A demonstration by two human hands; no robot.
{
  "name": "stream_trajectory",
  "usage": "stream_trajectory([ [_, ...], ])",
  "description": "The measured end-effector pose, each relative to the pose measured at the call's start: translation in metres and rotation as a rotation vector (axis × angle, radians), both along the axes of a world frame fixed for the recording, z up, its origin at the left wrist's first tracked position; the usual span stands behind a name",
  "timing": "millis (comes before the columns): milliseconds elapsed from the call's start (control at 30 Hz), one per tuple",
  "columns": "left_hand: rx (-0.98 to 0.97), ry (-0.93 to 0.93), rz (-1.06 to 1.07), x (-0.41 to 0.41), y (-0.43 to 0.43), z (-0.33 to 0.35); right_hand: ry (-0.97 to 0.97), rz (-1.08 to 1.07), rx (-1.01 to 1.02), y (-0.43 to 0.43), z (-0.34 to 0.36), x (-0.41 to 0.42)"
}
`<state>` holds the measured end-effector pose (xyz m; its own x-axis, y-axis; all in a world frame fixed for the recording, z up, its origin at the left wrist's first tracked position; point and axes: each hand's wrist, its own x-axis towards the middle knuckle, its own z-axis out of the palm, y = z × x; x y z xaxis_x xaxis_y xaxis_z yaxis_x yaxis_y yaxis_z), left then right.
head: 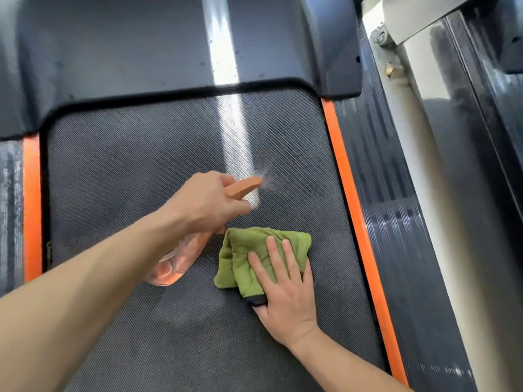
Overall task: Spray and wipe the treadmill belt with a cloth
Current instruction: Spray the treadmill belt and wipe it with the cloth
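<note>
One belt (127,165); left grip (206,203) around one spray bottle (173,264), right grip (285,290) flat on one cloth (249,241).

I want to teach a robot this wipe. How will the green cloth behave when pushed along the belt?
The green cloth is folded and creased, so probably soft and floppy; it may bunch unless pressed flat, as the right hand does. The belt looks textured, so likely some drag.

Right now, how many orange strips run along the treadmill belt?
2. Left orange strip borders the belt on its left; right orange strip runs along its right edge. None appear hidden.
</note>
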<state>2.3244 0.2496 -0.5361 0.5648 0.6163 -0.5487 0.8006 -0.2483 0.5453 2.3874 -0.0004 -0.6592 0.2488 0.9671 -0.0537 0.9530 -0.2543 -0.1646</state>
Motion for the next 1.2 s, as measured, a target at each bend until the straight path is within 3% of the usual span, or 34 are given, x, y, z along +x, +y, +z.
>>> stream_trajectory([
  [133,0.007,-0.080,0.106,-0.015,0.004,0.001,0.002,0.078,0.003,0.021,0.004,0.018],
  [433,0.037,-0.182,0.414,-0.033,0.024,-0.006,0.008,-0.167,-0.021,0.242,0.013,0.173],
  [567,0.022,-0.158,0.380,-0.038,0.021,-0.004,0.012,-0.314,0.056,0.148,0.011,0.097],
  [667,0.013,-0.147,0.384,-0.042,0.018,-0.006,0.013,-0.097,-0.030,0.067,0.011,0.070],
  [733,0.004,-0.159,0.401,-0.043,0.016,-0.008,0.006,-0.054,-0.081,0.095,0.012,0.101],
  [867,0.004,-0.167,0.403,-0.040,0.014,-0.013,-0.026,-0.150,-0.105,0.204,0.018,0.145],
  [967,0.024,-0.149,0.369,-0.042,0.012,-0.013,-0.027,-0.249,-0.065,0.241,0.018,0.153],
  [1100,0.012,-0.145,0.380,-0.049,0.011,-0.006,-0.013,-0.185,0.025,0.160,0.019,0.107],
  [1200,-0.014,-0.149,0.384,-0.051,0.009,-0.001,-0.035,-0.051,-0.068,0.077,0.019,0.078],
])
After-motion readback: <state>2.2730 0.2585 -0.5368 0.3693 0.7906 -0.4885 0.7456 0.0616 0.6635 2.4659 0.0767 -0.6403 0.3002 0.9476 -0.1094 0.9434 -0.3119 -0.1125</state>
